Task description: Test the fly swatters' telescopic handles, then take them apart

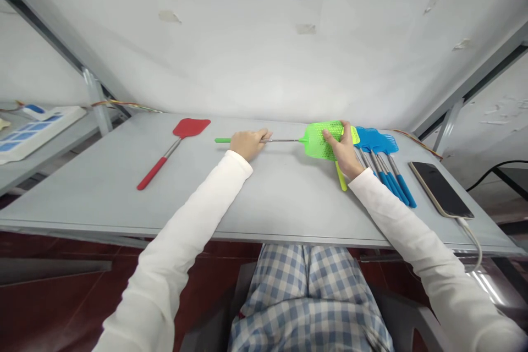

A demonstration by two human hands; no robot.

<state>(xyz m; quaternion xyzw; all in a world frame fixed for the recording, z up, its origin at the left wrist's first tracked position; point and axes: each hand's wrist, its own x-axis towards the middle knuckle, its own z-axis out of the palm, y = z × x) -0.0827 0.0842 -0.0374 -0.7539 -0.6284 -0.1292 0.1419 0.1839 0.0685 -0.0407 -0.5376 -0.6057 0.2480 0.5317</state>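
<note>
You sit at a long gray table, with your white sleeves reaching forward from either side. A green fly swatter lies flat across the table, near its far edge and a little right of center. Its long axis runs sideways: the mesh head points right, and the green handle tip points left.

Your left hand is curled closed around the swatter's thin metal shaft. Your right hand is on the head, with its fingers closed over the mesh, holding it.

Just beyond the head, touching it, lies a heap of blue fly swatters, their blue handles slanting toward you on the right. A yellow handle pokes out below your right hand. Farther right lies a dark phone with a white cable trailing off the table.

To the left, well apart from your hands, lies a red fly swatter, slanting. Beyond it, on a separate shelf, sits a white and blue tray.
</note>
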